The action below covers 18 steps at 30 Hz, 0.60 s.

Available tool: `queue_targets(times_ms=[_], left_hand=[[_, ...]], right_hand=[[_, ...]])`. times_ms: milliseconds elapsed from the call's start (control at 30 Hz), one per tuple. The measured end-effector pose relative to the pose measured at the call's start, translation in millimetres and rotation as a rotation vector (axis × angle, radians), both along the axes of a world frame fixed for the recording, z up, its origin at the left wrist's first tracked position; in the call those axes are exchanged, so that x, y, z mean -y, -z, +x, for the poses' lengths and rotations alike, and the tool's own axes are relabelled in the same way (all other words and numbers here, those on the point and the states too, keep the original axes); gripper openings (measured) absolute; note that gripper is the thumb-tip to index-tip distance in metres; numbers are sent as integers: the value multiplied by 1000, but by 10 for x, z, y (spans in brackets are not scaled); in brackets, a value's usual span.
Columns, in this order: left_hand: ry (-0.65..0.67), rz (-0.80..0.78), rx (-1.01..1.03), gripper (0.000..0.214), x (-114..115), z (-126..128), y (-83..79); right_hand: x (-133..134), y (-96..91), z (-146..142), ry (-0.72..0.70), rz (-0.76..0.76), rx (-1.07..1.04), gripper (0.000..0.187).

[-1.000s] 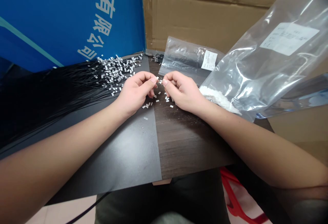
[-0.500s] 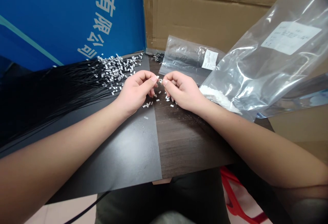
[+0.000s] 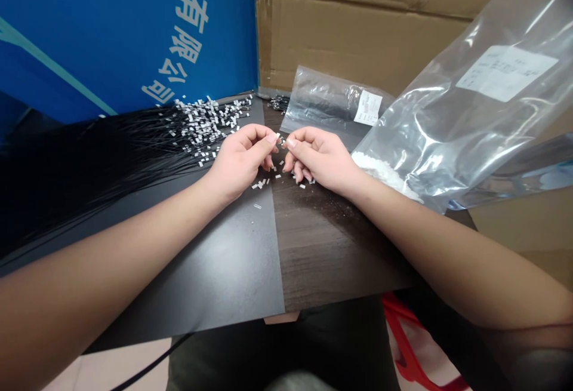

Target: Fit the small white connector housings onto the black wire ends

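My left hand [image 3: 244, 155] is closed in a pinch, with a small white piece [image 3: 278, 136] showing at the tips of thumb and forefinger. Facing it, almost touching, my right hand [image 3: 317, 155] also pinches with thumb and forefinger, its other fingers curled below. What the right fingertips hold is too small to make out. Small white rectangular pieces [image 3: 261, 184] lie scattered on the table under both hands. Left of my left hand lies a large bundle of thin black wires [image 3: 111, 146], many tipped with white pieces [image 3: 208, 119].
A clear plastic bag [image 3: 452, 122] with a white label and a white heap [image 3: 385, 176] inside leans at the right. Behind my hands lies a smaller clear bag [image 3: 324, 101] beside dark wire ends [image 3: 280, 103]. A blue panel [image 3: 111, 27] and a cardboard box [image 3: 358, 33] stand at the back.
The two hands stay fingertip to fingertip. The right hand's lower fingers have spread slightly downward. The whole view has shifted a little.
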<state>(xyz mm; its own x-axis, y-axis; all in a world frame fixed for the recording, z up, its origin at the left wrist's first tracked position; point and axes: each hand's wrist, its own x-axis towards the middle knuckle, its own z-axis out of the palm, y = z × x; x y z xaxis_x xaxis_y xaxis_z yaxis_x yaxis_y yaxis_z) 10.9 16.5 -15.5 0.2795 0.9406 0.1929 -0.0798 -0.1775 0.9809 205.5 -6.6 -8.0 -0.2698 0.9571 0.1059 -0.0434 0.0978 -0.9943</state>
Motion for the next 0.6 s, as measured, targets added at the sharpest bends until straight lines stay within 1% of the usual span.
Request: queue_targets(times_ms=[100,267,367,467,600], left_hand=[[0,-5,8,23,-4,-3,0],[-6,-27,19,20,7,4,-21],[-3,-28,21,19,15,9,-26],[-4,-37,17,19,12,6,-23],[-5,-63,28,18,4,-2,-25]], right_hand=[[16,-25,-12,16,-30,-4,28],[23,-71,0,45,-54,-27,34],[43,-136,19,24,-126,-148,37],[79,-213,25,-30,-209,-302,37],[94,-262,18,-65,-262,-389,32]])
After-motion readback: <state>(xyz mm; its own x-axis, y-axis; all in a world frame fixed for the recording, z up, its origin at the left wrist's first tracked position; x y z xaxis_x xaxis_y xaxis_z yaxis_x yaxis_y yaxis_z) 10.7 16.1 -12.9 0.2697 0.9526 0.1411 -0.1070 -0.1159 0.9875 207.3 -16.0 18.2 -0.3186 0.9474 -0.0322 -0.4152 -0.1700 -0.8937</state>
